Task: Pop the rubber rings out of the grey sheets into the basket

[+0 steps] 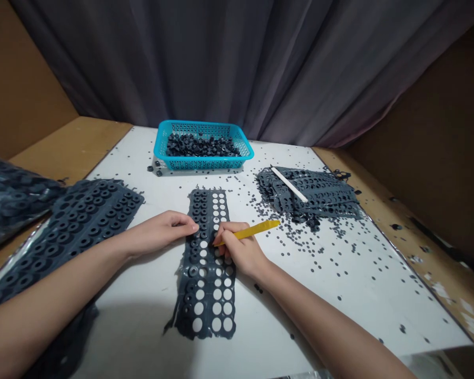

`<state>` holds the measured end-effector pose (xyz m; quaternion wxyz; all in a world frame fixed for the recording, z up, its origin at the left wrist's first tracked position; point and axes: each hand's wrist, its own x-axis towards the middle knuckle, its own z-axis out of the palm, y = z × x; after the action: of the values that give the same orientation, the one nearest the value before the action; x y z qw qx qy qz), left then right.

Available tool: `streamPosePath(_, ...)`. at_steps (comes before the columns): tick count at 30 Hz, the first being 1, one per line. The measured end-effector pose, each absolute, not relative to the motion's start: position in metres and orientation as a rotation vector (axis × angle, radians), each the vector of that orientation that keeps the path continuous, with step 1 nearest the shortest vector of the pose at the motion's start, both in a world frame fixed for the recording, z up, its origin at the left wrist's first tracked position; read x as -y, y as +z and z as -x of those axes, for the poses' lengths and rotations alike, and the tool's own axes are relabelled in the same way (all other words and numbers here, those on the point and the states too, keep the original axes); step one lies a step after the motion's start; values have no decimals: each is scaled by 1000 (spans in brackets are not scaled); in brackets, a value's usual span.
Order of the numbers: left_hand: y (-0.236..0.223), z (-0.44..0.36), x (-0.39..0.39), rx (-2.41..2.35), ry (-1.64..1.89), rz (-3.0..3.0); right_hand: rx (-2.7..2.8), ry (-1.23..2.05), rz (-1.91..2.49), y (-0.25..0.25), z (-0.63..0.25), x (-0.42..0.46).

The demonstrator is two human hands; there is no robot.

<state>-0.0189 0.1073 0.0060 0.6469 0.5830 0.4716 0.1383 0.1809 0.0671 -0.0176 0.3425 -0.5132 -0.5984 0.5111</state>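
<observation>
Worktop (142, 316), near-left corner: ring-studded sheets (98, 210), partly under the left forearm. Perforated sheet (210, 279) lay mid-width, running back from close to the near edge. Left hand (161, 231) was at its left side, thumb and finger close together; couldn't tell if pinching anything. Right hand (240, 245) pinched a yellow tool (256, 230) pen-style, tip down at the sheet. Step, judged: clearing holes, partway; next move called for a steady sheet and tip on a filled hole. Toward right edge: sheet pile (324, 195), white stick (289, 184) on top. Far edge: blue basket (205, 159) of black pieces (201, 145).
</observation>
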Motion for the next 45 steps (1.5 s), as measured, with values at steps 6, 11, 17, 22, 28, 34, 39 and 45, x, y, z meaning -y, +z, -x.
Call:
streamPosePath(6, 4, 18, -105, -889, 310, -844, 1356, 1184, 1068, -11, -180, -59)
streamPosePath(11, 5, 16, -105, -852, 319, -759, 1362, 1078, 1050, -8, -170, -56)
streamPosePath(17, 4, 10, -100, -876, 310, -773, 1446, 1062, 1081, -15, -163, -56)
streamPosePath(22, 5, 8, -99, -919, 352, -655, 1346, 1147, 1053, -14, -161, -57)
streamPosePath(28, 5, 10, -101, -826, 319, -462, 1223, 1240, 1028, -10, -162, -59)
streamPosePath(34, 6, 10, -100, -685, 288, -337, 1239, 1376, 922, -13, -159, -59)
streamPosePath(39, 5, 9, -103, -750, 426, -388, 1452, 1098, 1027, -4, -172, -62)
streamPosePath(45, 3, 10, -110, -912, 703, -453, 2392, 951, 655, 11, -186, -42)
